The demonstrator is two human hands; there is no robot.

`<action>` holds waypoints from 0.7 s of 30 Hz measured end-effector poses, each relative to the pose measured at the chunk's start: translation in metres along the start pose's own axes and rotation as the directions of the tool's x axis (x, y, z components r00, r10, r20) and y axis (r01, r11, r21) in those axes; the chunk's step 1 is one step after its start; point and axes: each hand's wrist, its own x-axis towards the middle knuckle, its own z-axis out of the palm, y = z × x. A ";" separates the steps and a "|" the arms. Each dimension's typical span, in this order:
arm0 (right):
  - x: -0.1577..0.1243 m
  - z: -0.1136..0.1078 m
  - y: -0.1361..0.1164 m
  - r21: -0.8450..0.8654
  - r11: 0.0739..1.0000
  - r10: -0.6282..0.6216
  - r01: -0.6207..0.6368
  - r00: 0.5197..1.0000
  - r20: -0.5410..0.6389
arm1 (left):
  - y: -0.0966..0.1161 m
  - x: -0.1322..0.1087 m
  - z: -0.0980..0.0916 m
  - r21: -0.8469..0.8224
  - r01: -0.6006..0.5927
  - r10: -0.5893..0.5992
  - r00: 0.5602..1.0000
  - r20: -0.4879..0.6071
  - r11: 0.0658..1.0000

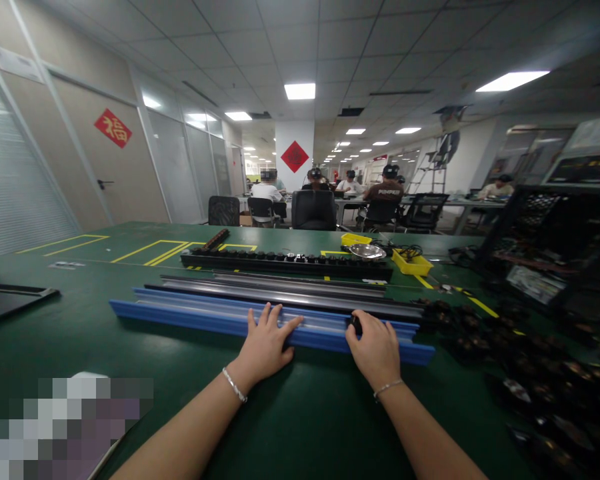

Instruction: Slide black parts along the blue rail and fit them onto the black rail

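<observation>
A long blue rail [190, 317] lies across the green table in front of me, with grey and black rails [280, 290] behind it. My left hand [267, 343] rests flat on the blue rail, fingers spread. My right hand [375, 347] is curled at the rail's right part, its fingers pinched on a small black part [356, 325]. Both wrists wear thin bracelets.
A black strip with a row of knobs [285, 261] lies farther back. Yellow trays [413, 263] and a metal dish [367, 251] stand behind it. Several small dark parts [530, 373] cover the table at right. A black crate [555, 247] stands far right. People sit at distant desks.
</observation>
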 end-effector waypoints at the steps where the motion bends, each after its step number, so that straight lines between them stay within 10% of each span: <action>1: 0.000 0.000 0.000 0.001 1.000 -0.003 0.003 1.000 -0.002 | 0.000 0.000 0.000 0.000 -0.001 0.001 1.000 -0.002 1.000; 21: 0.003 -0.004 0.005 -0.035 0.999 0.039 -0.039 0.999 -0.021 | 0.000 0.000 0.000 -0.006 0.002 -0.002 1.000 0.009 1.000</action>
